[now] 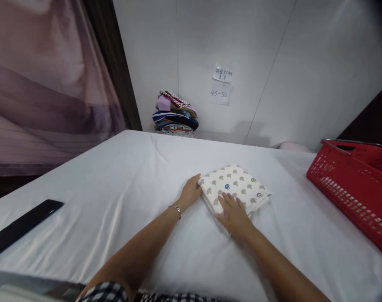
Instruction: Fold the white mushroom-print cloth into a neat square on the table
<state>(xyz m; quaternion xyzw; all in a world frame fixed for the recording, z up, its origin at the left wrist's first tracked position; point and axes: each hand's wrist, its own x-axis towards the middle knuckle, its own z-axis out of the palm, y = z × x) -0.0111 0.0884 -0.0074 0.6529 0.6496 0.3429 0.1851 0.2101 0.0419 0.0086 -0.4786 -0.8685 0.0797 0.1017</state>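
Observation:
A white cloth (235, 182) printed with grey mushroom shapes and a few coloured ones lies folded into a layered square on the white-covered table. At its left corner is my left hand (190, 193), its fingers closed on the edge. My right hand (233, 214) rests flat on top near the front edge, fingers spread. The layers fan slightly at the near side and the right corner. A bracelet circles my left wrist.
A red plastic basket (351, 184) with a metal handle stands at the right. Folded fabrics (175, 115) are piled by the wall beyond the table (140, 176). A black flat object (24, 226) lies at left, near a pink curtain (46, 84). Paper notes (221, 92) hang on the wall.

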